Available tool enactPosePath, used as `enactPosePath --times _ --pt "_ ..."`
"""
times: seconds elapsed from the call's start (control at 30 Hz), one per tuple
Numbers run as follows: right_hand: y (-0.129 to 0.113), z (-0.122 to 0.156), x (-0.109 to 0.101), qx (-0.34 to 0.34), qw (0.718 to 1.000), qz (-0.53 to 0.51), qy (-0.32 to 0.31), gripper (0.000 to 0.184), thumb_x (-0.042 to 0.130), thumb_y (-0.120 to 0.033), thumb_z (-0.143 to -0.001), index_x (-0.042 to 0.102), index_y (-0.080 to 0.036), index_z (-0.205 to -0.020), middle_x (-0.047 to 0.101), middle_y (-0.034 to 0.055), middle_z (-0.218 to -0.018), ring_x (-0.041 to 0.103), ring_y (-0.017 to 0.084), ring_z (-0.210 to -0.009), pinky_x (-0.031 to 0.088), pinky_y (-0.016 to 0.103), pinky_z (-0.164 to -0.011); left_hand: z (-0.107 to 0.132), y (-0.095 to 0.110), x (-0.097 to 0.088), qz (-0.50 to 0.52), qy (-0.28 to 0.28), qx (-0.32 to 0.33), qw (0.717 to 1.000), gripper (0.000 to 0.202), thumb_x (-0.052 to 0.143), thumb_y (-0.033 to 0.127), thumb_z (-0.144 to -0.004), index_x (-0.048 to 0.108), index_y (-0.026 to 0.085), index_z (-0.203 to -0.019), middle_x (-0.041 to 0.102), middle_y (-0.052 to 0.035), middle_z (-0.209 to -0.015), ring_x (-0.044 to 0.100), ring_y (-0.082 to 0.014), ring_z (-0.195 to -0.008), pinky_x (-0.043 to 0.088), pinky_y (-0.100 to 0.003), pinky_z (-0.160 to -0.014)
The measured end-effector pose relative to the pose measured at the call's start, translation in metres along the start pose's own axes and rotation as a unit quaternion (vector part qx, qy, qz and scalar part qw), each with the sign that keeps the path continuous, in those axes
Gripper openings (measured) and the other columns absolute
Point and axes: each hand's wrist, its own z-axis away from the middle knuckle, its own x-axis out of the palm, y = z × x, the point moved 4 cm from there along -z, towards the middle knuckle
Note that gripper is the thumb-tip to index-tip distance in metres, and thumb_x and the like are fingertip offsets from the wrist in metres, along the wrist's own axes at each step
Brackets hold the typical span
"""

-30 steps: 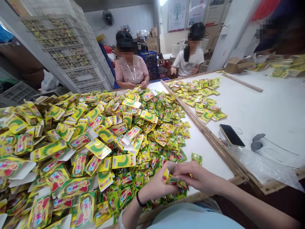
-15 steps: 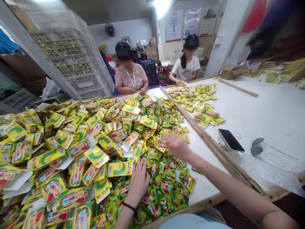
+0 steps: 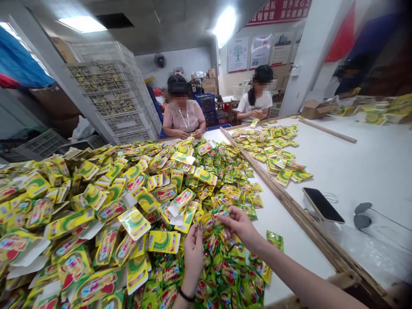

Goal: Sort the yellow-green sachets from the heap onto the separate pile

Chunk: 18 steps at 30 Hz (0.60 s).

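Observation:
A big heap of small green and yellow sachets and flat yellow card boxes covers the white table in front of me. My right hand is raised over the heap, its fingers pinched on a few sachets. My left hand is lifted beside it, fingers up and touching the same small bunch from the left. More sachets lie under both wrists near the table's front edge.
A wooden strip divides the table; beyond it lie a phone, a cable and another sachet pile. Two people sit at the far end. Stacked white crates stand at the back left.
Both hands have lifted off the heap and come together, the right one taking up sachets. The view has tilted upward.

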Motion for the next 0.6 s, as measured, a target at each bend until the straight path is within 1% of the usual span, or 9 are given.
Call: enactPosePath --times 0.07,0.13,0.2,0.27,0.37,0.43,0.5,0.57,0.6 --pt "-0.004 0.006 0.011 0.087 0.983 -0.161 -0.011 0.028 0.052 -0.045 -0.085 0.037 -0.021 -0.080 0.054 -0.0075 -0.057 0.052 0.010 -0.036 0.042 0.020 -0.033 0.010 0.004 0.017 0.065 -0.021 -0.037 0.997 0.055 0.061 0.055 -0.070 0.058 0.015 -0.108 0.065 -0.0134 -0.108 0.062 -0.0265 -0.100 0.053 -0.038 -0.085" --pt "-0.006 0.009 0.019 0.124 0.965 -0.231 -0.004 0.035 0.062 -0.045 -0.077 0.035 -0.022 -0.077 0.049 -0.0100 -0.055 0.048 0.008 -0.034 0.039 0.019 -0.032 0.019 0.011 0.030 0.113 -0.053 -0.055 0.991 0.052 0.060 0.055 -0.071 0.059 0.015 -0.104 0.065 -0.0125 -0.107 0.062 -0.0262 -0.099 0.053 -0.037 -0.083" --pt "-0.006 0.011 0.020 0.121 0.971 -0.208 0.017 0.032 0.063 -0.041 -0.076 0.037 -0.022 -0.080 0.044 -0.0113 -0.055 0.041 0.006 -0.034 0.035 0.018 -0.032 0.022 0.016 0.036 0.135 -0.084 -0.065 0.985 0.048 0.064 0.053 -0.069 0.059 0.014 -0.097 0.068 -0.0117 -0.100 0.064 -0.0255 -0.094 0.054 -0.036 -0.082" --pt "-0.003 0.013 0.017 0.112 0.985 -0.128 0.040 0.029 0.063 -0.035 -0.076 0.039 -0.022 -0.086 0.038 -0.0120 -0.054 0.039 0.007 -0.038 0.034 0.019 -0.037 0.020 0.015 0.036 0.140 -0.084 -0.080 0.983 0.048 0.070 0.050 -0.064 0.059 0.014 -0.094 0.069 -0.0097 -0.092 0.065 -0.0237 -0.087 0.054 -0.034 -0.078" --pt "0.003 0.018 0.008 0.092 0.993 0.007 0.075 0.049 0.073 -0.030 -0.065 0.045 -0.021 -0.105 0.048 -0.0070 -0.062 0.049 0.014 -0.056 0.043 0.025 -0.054 0.015 0.001 0.033 0.130 -0.070 -0.090 0.985 0.056 0.074 0.055 -0.056 0.059 0.015 -0.092 0.069 -0.0080 -0.084 0.065 -0.0222 -0.079 0.053 -0.033 -0.074" --pt "0.005 0.022 0.005 0.080 0.996 0.007 0.045 0.062 0.075 -0.030 -0.063 0.047 -0.021 -0.117 0.060 0.0023 -0.085 0.057 0.020 -0.077 0.047 0.031 -0.068 0.016 -0.007 0.037 0.099 -0.101 -0.064 0.988 0.057 0.070 0.059 -0.057 0.062 0.015 -0.091 0.068 -0.0094 -0.084 0.064 -0.0238 -0.081 0.052 -0.035 -0.077" --pt "0.006 0.027 0.003 0.072 0.996 -0.047 -0.011 0.047 0.068 -0.034 -0.072 0.055 -0.022 -0.115 0.063 0.0064 -0.099 0.060 0.022 -0.087 0.048 0.032 -0.074 0.017 -0.006 0.043 0.036 -0.146 -0.005 0.989 0.053 0.064 0.061 -0.064 0.065 0.015 -0.089 0.066 -0.0115 -0.091 0.062 -0.0252 -0.089 0.051 -0.037 -0.081" --pt "0.006 0.032 -0.002 0.061 0.995 -0.069 -0.034 0.029 0.059 -0.036 -0.080 0.063 -0.022 -0.105 0.067 0.0056 -0.095 0.062 0.022 -0.085 0.049 0.031 -0.073 0.013 0.006 0.044 -0.073 -0.174 0.075 0.979 0.046 0.056 0.059 -0.072 0.067 0.017 -0.089 0.060 -0.0118 -0.099 0.059 -0.0256 -0.097 0.050 -0.038 -0.084" --pt "0.007 0.035 -0.007 0.051 0.997 -0.056 -0.033 0.026 0.056 -0.037 -0.082 0.065 -0.023 -0.102 0.068 0.0049 -0.091 0.063 0.022 -0.082 0.049 0.031 -0.074 0.007 0.016 0.040 -0.144 -0.163 0.123 0.968 0.044 0.053 0.057 -0.075 0.067 0.019 -0.092 0.057 -0.0116 -0.103 0.056 -0.0261 -0.100 0.048 -0.040 -0.086"
